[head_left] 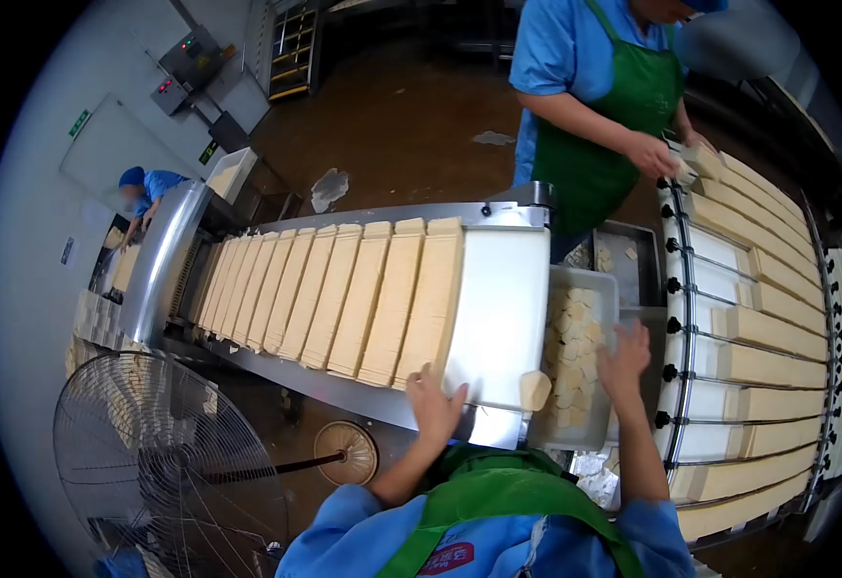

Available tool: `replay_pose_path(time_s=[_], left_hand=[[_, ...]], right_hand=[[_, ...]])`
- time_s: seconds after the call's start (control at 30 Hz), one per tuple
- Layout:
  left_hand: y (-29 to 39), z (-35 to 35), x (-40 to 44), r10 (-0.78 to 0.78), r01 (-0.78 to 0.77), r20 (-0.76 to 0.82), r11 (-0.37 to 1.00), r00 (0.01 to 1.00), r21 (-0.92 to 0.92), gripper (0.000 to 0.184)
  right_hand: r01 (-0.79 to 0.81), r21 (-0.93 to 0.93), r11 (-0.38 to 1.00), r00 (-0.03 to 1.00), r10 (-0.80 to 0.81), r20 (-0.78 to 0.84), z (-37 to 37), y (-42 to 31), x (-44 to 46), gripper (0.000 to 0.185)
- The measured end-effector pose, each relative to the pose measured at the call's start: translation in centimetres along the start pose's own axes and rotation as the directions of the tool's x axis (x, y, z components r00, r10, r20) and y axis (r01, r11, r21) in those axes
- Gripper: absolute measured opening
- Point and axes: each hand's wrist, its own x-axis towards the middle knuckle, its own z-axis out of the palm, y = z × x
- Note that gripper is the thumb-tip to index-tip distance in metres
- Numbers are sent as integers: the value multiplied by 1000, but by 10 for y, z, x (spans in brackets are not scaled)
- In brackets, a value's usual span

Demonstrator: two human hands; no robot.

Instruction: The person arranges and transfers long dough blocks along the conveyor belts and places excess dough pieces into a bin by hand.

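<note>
Presently, the white surface stands in a room with a brown floor, and the pale slabs lie on it in a row, their near end at the open left hand. The right hand, also open with fingers apart, is by the tray of pale pieces, which stands between the surface and the second line; a small block sits at the surface's corner.

Pale walls, a wet brown floor, a round wire fan
</note>
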Motion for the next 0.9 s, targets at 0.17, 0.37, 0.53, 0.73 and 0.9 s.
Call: replay_pose_path(time_s=[0.17, 0.37, 0.53, 0.73, 0.9], left_hand=[[-63, -15, 1, -224, 229, 69, 970, 972, -86, 90], [-49, -15, 34, -200, 241, 180, 938, 963, -248, 84], [-51, -21, 46, -154, 200, 320, 973, 935, -119, 91], [-49, -22, 50, -97, 113, 378, 993, 921, -22, 95], [-52, -15, 46, -33, 61, 446, 997, 894, -48, 98]], right_hand=[[94, 48, 994, 977, -101, 186, 58, -118, 57, 57], [184, 14, 983, 957, -183, 225, 120, -226, 119, 66], [278, -54, 959, 937, -258, 236, 146, -283, 157, 63], [213, -74, 974, 918, -174, 357, 152, -311, 184, 63], [-102, -142, 985, 899, 153, 411, 119, -288, 187, 71]])
